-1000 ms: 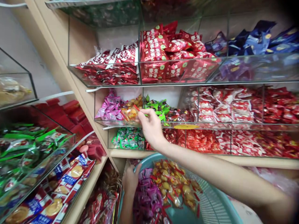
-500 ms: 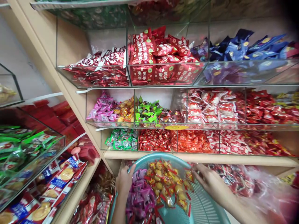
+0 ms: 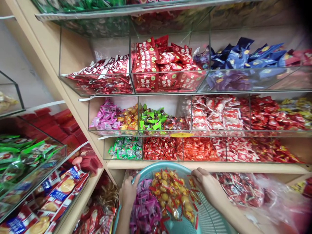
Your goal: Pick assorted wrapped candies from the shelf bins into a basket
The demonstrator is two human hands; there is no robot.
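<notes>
Over basket (image 3: 216, 214): right hand (image 3: 207, 187) half-open, seemingly touching yellow candies (image 3: 172, 193).

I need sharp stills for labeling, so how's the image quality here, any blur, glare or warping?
Head view: shelf lines bow outward at the edges, the top right corner darkens, the clear bin fronts reflect hazily, and the plastic bag at lower right is smeared; the yellow candies in the basket look sharp.

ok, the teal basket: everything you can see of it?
The basket is round, teal, plastic by the look, with a smooth rim and a fine slotted wall. It sits low in the view, below the bottom shelf, and its near side is cut off by the frame. The left hand grips its left rim; the right hand reaches in from the right. Inside lie purple candies and yellow candies with red wrapper ends.
</notes>
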